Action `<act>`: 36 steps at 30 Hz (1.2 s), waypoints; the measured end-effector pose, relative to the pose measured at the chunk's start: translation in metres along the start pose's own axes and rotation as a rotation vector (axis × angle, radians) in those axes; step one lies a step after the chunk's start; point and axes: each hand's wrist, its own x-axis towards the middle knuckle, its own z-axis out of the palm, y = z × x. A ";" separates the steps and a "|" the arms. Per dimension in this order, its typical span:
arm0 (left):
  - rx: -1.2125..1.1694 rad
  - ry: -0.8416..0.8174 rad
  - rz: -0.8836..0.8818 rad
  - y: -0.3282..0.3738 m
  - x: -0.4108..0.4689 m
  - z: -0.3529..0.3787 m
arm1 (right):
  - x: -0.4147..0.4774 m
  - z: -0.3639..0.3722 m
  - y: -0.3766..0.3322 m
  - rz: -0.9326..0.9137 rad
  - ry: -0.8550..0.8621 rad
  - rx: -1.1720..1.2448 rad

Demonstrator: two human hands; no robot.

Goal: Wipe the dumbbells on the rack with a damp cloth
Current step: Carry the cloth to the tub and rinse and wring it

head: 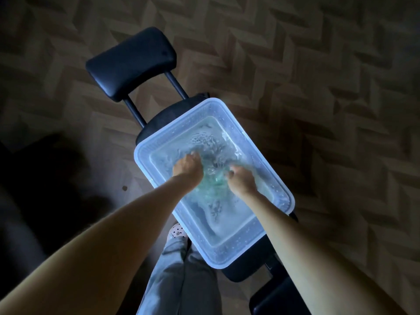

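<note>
A translucent white plastic tub [159,142] full of rippling water stands on a black padded bench. Both my hands are plunged into the water. My left hand [187,167] and my right hand [241,180] have their fingers curled down around a greenish cloth [214,180] that lies under the surface between them. The cloth shows only as a blurred green patch beneath the churned water. No dumbbells and no rack are in view.
The bench's black pad [131,62] and its metal bars [175,84] stretch away to the upper left over a herringbone wood floor [318,76]. My grey trouser legs [179,269] and a spotted shoe [177,230] stand beside the tub. Dark shadow fills the left side.
</note>
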 end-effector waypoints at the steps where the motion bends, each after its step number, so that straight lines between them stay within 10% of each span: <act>1: -0.031 0.011 0.013 0.001 0.000 0.001 | -0.002 0.001 -0.002 -0.019 -0.095 0.013; 7: 0.295 -0.400 0.232 -0.007 -0.008 0.011 | -0.007 0.005 0.001 0.032 -0.341 -0.115; 17: -0.161 0.104 0.119 -0.002 -0.017 0.007 | -0.009 0.005 0.007 -0.036 0.284 0.255; 25: 0.238 -0.428 0.308 -0.009 -0.017 0.028 | -0.018 0.005 0.010 -0.088 -0.406 -0.259; 36: -0.209 0.126 0.140 0.007 -0.021 0.005 | -0.023 -0.002 0.004 -0.202 0.125 -0.154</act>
